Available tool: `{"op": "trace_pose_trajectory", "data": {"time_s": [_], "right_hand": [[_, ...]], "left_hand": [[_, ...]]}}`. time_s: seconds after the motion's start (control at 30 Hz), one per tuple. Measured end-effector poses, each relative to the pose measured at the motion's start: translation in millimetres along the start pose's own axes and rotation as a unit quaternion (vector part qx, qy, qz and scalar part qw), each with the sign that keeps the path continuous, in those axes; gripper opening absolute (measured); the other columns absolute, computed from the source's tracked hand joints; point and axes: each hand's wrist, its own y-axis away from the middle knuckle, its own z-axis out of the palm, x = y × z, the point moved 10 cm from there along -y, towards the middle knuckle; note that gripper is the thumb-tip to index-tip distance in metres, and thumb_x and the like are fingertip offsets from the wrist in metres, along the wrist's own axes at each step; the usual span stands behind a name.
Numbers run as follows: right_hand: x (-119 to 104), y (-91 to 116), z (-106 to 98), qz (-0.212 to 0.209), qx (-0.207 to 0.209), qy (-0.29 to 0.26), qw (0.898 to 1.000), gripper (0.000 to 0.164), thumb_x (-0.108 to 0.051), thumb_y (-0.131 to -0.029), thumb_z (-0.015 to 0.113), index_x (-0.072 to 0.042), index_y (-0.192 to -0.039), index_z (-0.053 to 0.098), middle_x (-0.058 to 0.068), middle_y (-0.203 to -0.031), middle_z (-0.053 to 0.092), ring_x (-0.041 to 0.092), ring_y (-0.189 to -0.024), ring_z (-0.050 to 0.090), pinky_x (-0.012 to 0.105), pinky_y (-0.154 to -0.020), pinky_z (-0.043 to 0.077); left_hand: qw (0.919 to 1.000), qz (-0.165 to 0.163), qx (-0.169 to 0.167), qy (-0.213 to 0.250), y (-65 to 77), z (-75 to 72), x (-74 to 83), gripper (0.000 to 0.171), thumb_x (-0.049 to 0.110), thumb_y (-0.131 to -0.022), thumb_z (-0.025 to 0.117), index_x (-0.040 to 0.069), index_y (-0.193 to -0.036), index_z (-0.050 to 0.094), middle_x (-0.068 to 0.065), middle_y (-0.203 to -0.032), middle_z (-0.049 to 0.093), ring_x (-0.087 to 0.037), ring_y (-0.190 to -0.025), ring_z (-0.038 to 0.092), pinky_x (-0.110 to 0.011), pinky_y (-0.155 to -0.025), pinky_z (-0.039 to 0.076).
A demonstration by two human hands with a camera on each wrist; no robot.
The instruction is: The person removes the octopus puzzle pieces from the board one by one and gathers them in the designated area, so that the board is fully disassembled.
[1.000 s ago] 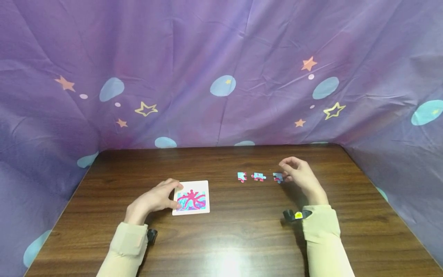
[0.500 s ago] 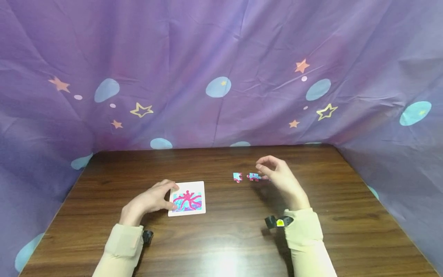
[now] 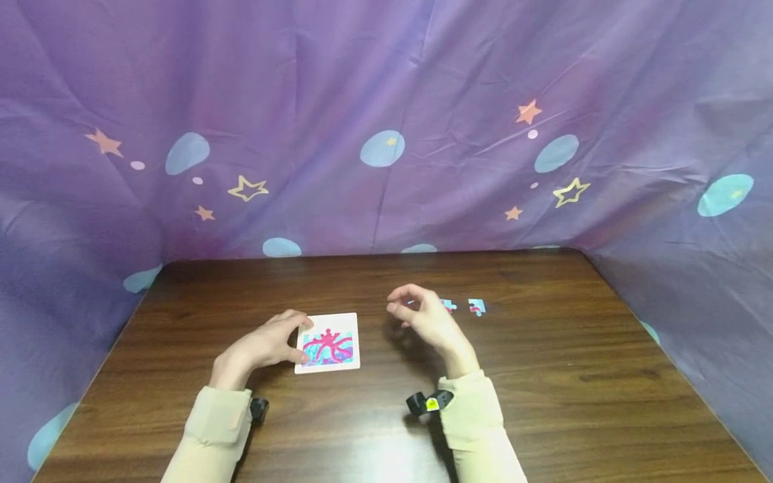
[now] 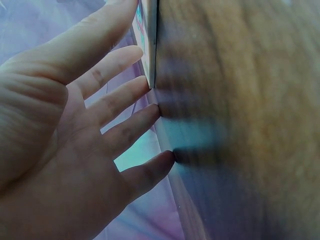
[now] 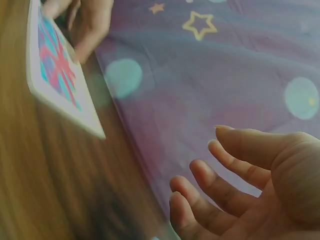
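A white square puzzle board [image 3: 327, 368] with a pink octopus picture on blue lies left of centre on the table. My left hand [image 3: 266, 345] rests at its left side, thumb and index finger on the board's left border. In the left wrist view its other fingers [image 4: 132, 130] stretch out to the tabletop. My right hand [image 3: 431, 325] hovers right of the board with loosely bent fingers and nothing between thumb and index finger. Behind it show two blue-and-pink jigsaw pieces, a half-covered one [image 3: 448, 305] and another [image 3: 476, 306] farther right. A third is almost wholly hidden by the hand.
The brown wooden table [image 3: 574, 376] reaches back to a purple cloth [image 3: 326, 121] with stars and blue spots, which hangs behind and at both sides. Each wrist carries a small black camera, the right one [image 3: 429, 402] just above the table.
My right hand has swept left from the rightmost jigsaw piece, past the middle one, to the leftmost, uncovering the right piece. My left hand has stayed on the board.
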Motion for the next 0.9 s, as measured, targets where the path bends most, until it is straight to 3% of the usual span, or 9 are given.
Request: {"op": "trace_pose_trajectory", "data": {"time_s": [0.37,0.5,0.6,0.77,0.9], "right_hand": [[11.0,-4.4,76.9,-0.009,-0.02,-0.064,0.998,0.02,0.004,-0.086,0.066,0.012,-0.103,0.062,0.005,-0.081,0.065,0.018,-0.069,0.06,0.029,-0.058,0.054],[2.9,-5.5,91.0,-0.036,-0.02,0.034,0.999,0.017,-0.001,-0.085,0.07,0.004,-0.101,0.066,0.003,-0.083,0.067,0.012,-0.071,0.061,0.026,-0.065,0.052],[-1.5,-6.5,97.4,-0.052,-0.013,0.114,0.992,0.016,-0.005,-0.083,0.073,-0.002,-0.099,0.069,0.0,-0.083,0.068,0.009,-0.072,0.061,0.026,-0.069,0.051],[-4.1,-7.4,111.2,-0.065,-0.015,0.157,0.985,0.014,-0.005,-0.081,0.075,-0.006,-0.095,0.071,-0.004,-0.079,0.066,0.007,-0.071,0.059,0.024,-0.068,0.049],[-7.6,-7.1,126.6,-0.084,-0.028,0.207,0.974,0.014,-0.008,-0.08,0.077,-0.008,-0.093,0.071,-0.005,-0.078,0.064,0.009,-0.076,0.057,0.025,-0.073,0.047]], "left_hand": [[1.0,0.001,-0.006,-0.003,-0.7,0.9,0.1,0.059,0.018,-0.079,0.082,-0.001,-0.128,0.057,-0.025,-0.138,0.046,-0.044,-0.13,0.039,-0.057,-0.108,0.031],[1.0,0.006,0.0,-0.006,-0.8,-0.5,0.1,0.059,0.019,-0.078,0.082,-0.001,-0.128,0.057,-0.024,-0.137,0.047,-0.044,-0.129,0.04,-0.057,-0.108,0.032],[0.9999,0.008,0.004,-0.01,-0.7,-1.8,-0.9,0.06,0.02,-0.078,0.082,-0.001,-0.128,0.057,-0.024,-0.137,0.047,-0.044,-0.129,0.04,-0.057,-0.108,0.032],[0.9999,0.009,0.005,-0.004,-0.5,-2.3,-1.5,0.061,0.02,-0.078,0.082,-0.002,-0.129,0.056,-0.024,-0.138,0.046,-0.045,-0.129,0.039,-0.058,-0.108,0.031],[0.9999,0.011,0.011,0.003,-0.9,-3.8,-1.8,0.06,0.017,-0.078,0.082,-0.003,-0.128,0.056,-0.025,-0.138,0.046,-0.045,-0.13,0.039,-0.058,-0.108,0.032]]}}
